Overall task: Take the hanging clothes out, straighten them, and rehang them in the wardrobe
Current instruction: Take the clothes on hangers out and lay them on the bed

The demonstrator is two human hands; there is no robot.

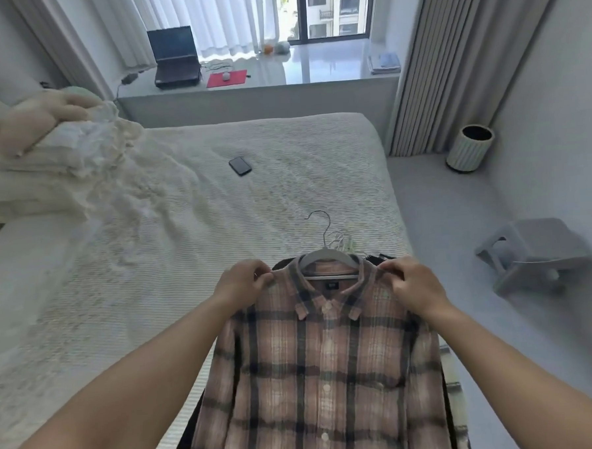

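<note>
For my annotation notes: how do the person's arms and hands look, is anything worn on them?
Both forearms are bare, with no sleeves visible up to the frame edge. The left hand and right hand wear no gloves. No watch, bracelet or ring can be seen on either.

Pink-and-dark plaid shirt (326, 367) buttoned on white hanger (327, 257), lying flat, face-up, atop dark clothes at bed's edge

One head-worn wide-angle view looks forward and down from close above the bed's (284, 163) near right corner, facing across it toward the window (331, 9) at the far wall.
</note>
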